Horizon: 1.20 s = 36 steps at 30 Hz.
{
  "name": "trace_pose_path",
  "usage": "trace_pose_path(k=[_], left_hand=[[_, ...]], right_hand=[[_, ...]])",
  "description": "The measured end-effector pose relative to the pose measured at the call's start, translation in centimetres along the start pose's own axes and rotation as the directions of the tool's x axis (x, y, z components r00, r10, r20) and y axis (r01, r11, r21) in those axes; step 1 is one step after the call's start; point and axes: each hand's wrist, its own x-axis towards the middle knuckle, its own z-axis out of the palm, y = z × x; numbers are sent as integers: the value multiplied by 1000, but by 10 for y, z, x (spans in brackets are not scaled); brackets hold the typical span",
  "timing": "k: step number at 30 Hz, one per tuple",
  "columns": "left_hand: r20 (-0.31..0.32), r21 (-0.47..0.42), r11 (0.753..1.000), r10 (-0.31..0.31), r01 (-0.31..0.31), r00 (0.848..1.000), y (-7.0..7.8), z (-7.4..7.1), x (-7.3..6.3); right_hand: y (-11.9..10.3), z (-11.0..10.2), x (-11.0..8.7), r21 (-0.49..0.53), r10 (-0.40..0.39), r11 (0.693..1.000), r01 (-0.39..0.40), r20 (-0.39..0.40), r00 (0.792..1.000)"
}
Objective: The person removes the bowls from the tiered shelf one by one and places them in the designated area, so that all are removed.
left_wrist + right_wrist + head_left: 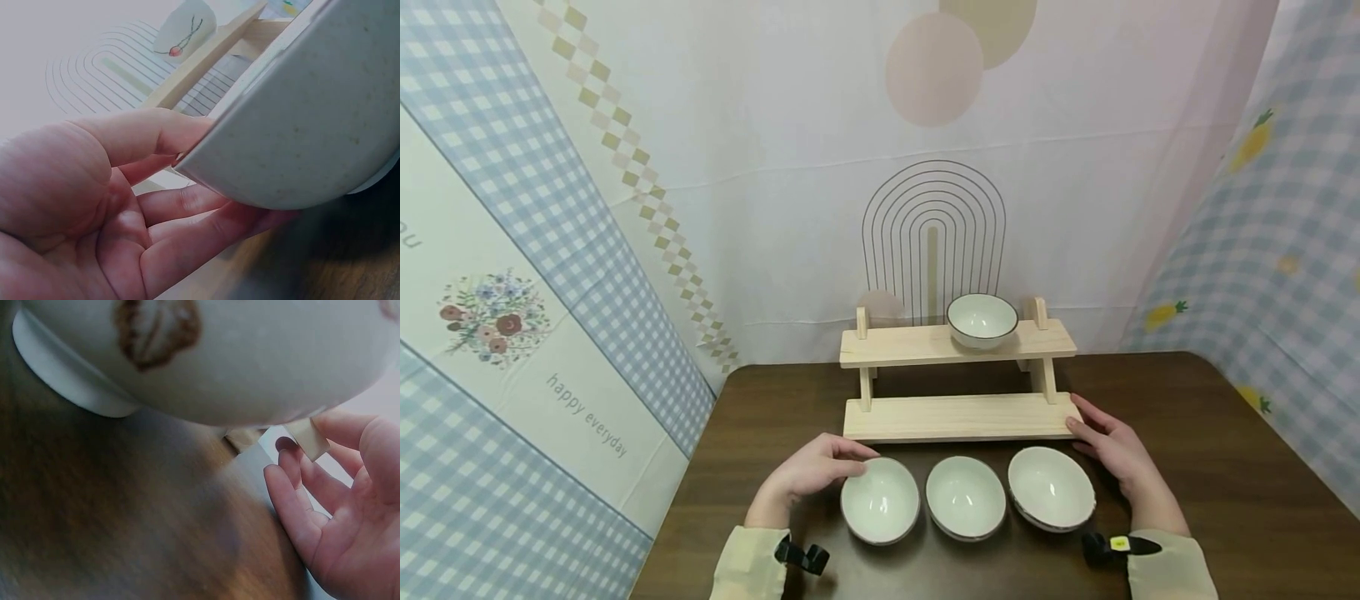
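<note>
My left hand [822,468] holds the leftmost white bowl [880,502] by its rim. In the left wrist view the thumb lies at the rim of that bowl [300,119], and the fingers reach beneath its side. At the right end of the two-tier wooden shelf [962,417], my right hand [1112,446] pinches the lower board between thumb and fingers. The right wrist view has the board's end [310,440] between them. A middle bowl [966,498] and a right bowl [1051,489] stand in front of the shelf. Another dark-rimmed bowl [982,320] sits on the upper board.
A dark wooden table [1240,467] carries everything. Behind it hangs a pale printed cloth [790,217], close to the shelf's back. Checked cloth [1262,275] closes off the right side, and a patterned cloth [587,350] the left.
</note>
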Motion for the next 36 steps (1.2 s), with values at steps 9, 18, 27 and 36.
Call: trace_pose_path(k=[9,18,27,36], left_hand=[[3,-47,998,-33,33,999,0,2,2],[13,-88,995,-50,51,999,-6,2,6],[8,-93,994,-63,64,998,-6,3,8],[11,-102,992,-72,73,997,-7,3,11]], right_hand=[[1,-1,4,3,-3,1000,3,8,1000],[2,-3,10,-2,-12,1000,13,15,1000],[1,-5,15,-2,-8,1000,8,20,1000],[1,-8,19,-10,4,1000,-3,23,1000]])
